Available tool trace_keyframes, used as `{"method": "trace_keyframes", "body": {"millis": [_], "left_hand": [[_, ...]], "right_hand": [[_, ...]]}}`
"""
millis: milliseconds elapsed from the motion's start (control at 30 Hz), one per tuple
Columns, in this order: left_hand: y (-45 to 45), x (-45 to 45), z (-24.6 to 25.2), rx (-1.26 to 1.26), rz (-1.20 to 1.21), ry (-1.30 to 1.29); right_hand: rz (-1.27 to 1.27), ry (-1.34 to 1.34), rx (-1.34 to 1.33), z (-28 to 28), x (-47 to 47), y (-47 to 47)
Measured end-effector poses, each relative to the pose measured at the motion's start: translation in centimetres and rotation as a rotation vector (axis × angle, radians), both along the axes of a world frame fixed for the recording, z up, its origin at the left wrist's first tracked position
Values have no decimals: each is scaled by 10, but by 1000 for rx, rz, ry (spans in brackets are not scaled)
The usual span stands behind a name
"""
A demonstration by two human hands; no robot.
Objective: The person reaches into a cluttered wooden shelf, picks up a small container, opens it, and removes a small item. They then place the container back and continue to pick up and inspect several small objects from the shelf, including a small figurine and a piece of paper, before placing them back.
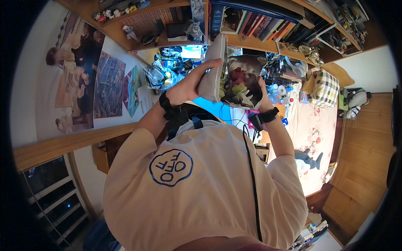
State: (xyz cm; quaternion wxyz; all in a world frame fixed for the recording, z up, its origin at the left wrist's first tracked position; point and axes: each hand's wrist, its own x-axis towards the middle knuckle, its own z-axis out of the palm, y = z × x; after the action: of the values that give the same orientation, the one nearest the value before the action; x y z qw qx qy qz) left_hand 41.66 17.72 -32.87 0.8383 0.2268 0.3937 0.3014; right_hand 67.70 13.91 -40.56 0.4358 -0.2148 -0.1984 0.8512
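Up near the shelf front I hold an open-fronted box (213,75) with pale grey sides between both hands. My left hand (185,86) grips its pale left side, thumb stretched along the upper face. On the opposite edge, my right hand (265,97) holds the box, its fingers partly hidden behind it. Inside sits a shiny dark bear-shaped piece (246,64) with rounded ears. Dark red and green artificial-looking flowers (238,78) lie in front of it, with pale pieces (245,97) below them. Black bands circle both wrists.
A wooden bookshelf (245,37) with books and figurines runs above the box. Behind my hands is a crowded desk with a bag of items (161,77) and several bottles (276,91). To the right stands a bed (309,125) with a checked pillow (325,88).
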Motion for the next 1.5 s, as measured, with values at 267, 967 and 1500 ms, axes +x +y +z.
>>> {"method": "trace_keyframes", "body": {"millis": [267, 967, 1500], "left_hand": [[23, 21, 14, -243, -45, -338], [62, 14, 71, 241, -87, -882], [170, 100, 176, 362, 147, -761]], "right_hand": [[-166, 6, -24, 32, 31, 1], [-164, 290, 251, 92, 62, 44], [-309, 122, 305, 92, 65, 40]]}}
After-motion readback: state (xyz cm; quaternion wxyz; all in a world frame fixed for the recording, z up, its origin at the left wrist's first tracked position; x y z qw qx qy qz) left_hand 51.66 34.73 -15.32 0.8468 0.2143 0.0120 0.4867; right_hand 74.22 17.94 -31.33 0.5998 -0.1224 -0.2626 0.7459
